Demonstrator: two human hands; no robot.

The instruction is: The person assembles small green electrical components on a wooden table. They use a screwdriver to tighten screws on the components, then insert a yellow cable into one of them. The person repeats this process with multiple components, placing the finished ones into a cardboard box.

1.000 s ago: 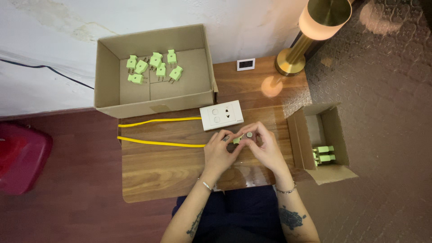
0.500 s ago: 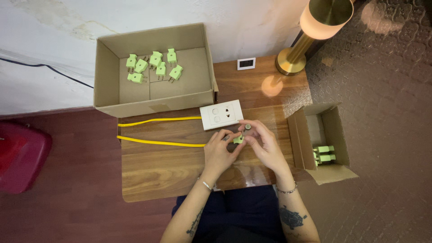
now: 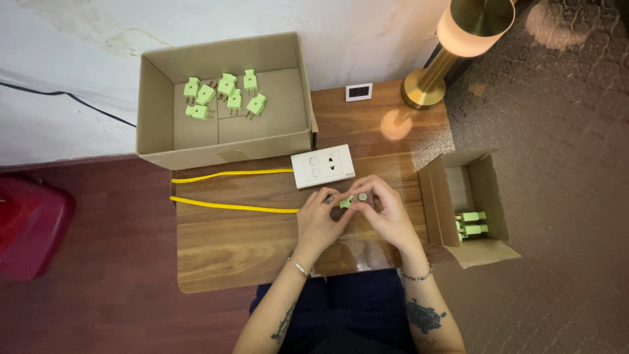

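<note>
Up at the far left of the counter (image 3: pixel 223 242) sits a large open cardboard box (image 3: pixel 157 111) holding seven loose green plugs (image 3: pixel 226 85), scattered over its floor. At the right edge stands a smaller cardboard box (image 3: pixel 436 203) with two green plugs (image 3: pixel 473 223) lying side by side in it. Between the boxes lies a white socket plate (image 3: pixel 323 166), with a yellow cable (image 3: pixel 229 174) running left from it and looping back toward the hands.

Just near of the socket plate, both hands meet over the counter. The left hand (image 3: pixel 318 219) and right hand (image 3: pixel 386 213) pinch one small green plug (image 3: pixel 345 202) between their fingertips, each grip closed lightly on it; a small round silvery part shows at the right fingertips.

Compared with a second ago, the boxes, plate and cable lie as they did. The hands stay in the same spot, only the fingers have shifted slightly around the plug.
</note>
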